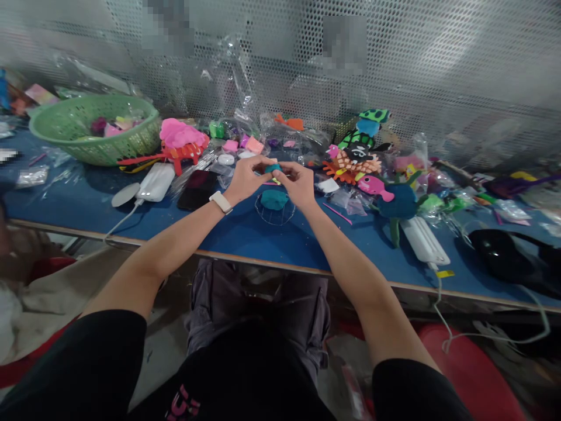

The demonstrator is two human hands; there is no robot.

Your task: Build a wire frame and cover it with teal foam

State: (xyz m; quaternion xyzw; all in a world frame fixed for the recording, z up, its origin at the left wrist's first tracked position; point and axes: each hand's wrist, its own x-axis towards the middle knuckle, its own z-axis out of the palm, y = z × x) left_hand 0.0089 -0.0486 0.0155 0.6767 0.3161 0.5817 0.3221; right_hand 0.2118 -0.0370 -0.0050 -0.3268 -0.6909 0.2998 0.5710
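Note:
Both hands meet over the middle of the blue table (236, 234). My left hand (250, 177) and my right hand (297, 180) pinch a small piece of teal clay (272, 168) between their fingertips. Just below them a larger lump of teal clay (274, 199) lies on a round clear piece of plastic (275, 218). Something small and yellow shows under the fingers, too small to name. A thin pink stick lies partly behind the fingers.
A green basket (127, 146) and a pink and red clay figure (184, 143) stand at left. A black phone (197, 190) lies beside my left wrist. Clay animals (374, 186), a purple stick (337, 213) and a white power bank (424, 241) are at right.

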